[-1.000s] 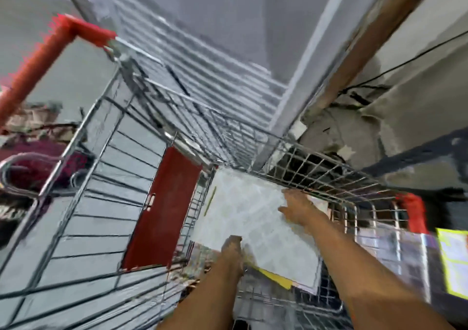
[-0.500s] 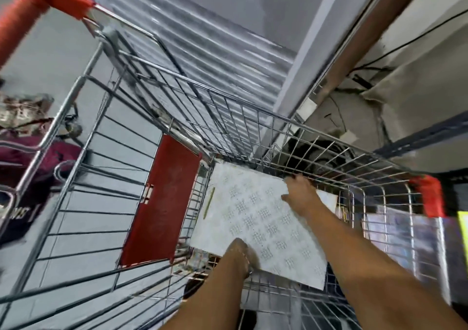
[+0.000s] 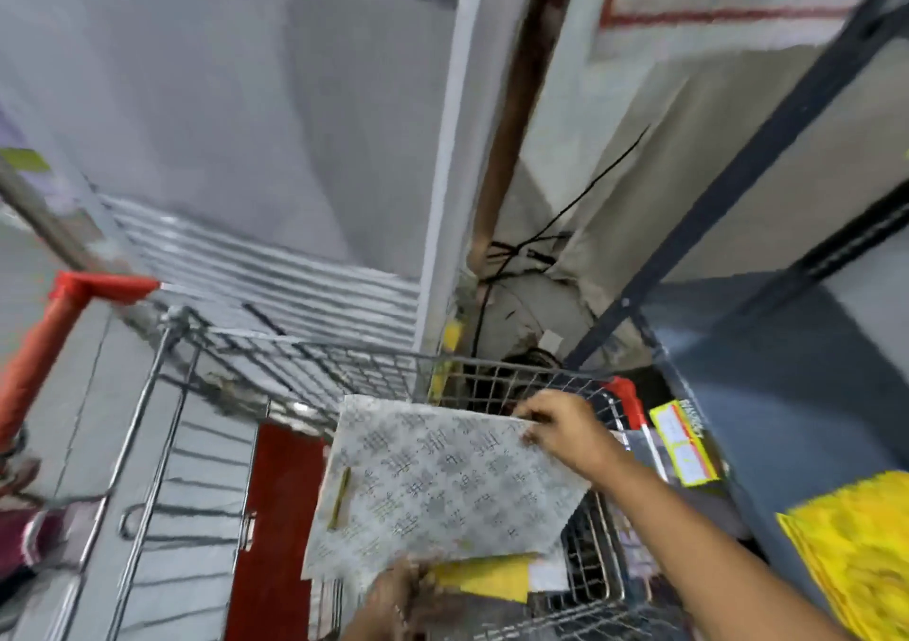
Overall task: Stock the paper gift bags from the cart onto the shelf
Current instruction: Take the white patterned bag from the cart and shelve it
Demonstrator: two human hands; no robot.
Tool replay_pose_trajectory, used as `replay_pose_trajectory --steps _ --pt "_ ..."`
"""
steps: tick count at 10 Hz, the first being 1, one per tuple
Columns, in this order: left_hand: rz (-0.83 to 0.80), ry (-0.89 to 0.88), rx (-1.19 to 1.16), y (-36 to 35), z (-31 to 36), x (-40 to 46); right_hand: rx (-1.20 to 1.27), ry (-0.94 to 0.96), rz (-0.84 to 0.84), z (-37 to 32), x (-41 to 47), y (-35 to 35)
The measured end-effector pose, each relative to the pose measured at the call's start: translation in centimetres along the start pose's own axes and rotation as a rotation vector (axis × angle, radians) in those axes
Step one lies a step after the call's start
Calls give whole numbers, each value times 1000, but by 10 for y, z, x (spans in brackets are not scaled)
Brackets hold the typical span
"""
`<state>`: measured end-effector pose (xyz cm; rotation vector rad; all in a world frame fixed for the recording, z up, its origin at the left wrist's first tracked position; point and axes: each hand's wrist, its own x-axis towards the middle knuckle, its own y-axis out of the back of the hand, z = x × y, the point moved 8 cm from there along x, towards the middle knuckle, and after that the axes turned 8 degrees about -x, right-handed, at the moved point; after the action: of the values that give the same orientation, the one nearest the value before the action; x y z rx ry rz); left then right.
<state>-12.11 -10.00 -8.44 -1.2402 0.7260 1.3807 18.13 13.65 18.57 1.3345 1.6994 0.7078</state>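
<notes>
**Lifting a flat gift bag out of the cart**

Holding a folded white patterned gift bag over the wire cart, a person grips it at two opposite edges. The right hand pinches the far corner at about 2 o'clock, fingers closed on the paper; the left hand is closed on the near edge at 6 o'clock. The bag lies nearly flat, tilted slightly, its long axis running from 7 o'clock to 1 o'clock, with a thin gold handle showing near the 9 o'clock edge. It looks light and thin but stiff enough to keep its shape, likely to crease if squeezed mid-sheet, so the edges seem the safest hold. A yellow bag lies beneath it in the cart. Dark shelf framing rises at 2 o'clock.
</notes>
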Motion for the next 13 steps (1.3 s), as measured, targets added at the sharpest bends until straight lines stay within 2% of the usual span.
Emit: replay_pose_trajectory --steps 1,2,3,4,5,7,9,11,13 --pt "-103 -233 -17 -25 66 -4 40 -9 153 -10 -50 64" --pt "-134 -387 102 -34 106 3 140 -53 309 -12 -104 115" --pt "-256 -487 134 -112 196 -73 319 -114 545 -12 -189 164" --pt "-463 -668 181 -216 230 -216 475 -149 786 -16 -274 196" --pt "-602 -805 310 -281 236 -327 576 -200 1027 -20 -380 212" --pt "-1044 -783 344 -379 172 -526 694 -242 1410 -46 -552 228" --pt "-1360 -750 428 -445 110 -653 677 -212 1675 -99 -686 245" --pt "-1612 -718 508 -475 48 -752 643 -221 1856 -140 -784 257" --pt "-1694 -625 512 -480 4 -793 617 -274 1999 -164 -839 241"
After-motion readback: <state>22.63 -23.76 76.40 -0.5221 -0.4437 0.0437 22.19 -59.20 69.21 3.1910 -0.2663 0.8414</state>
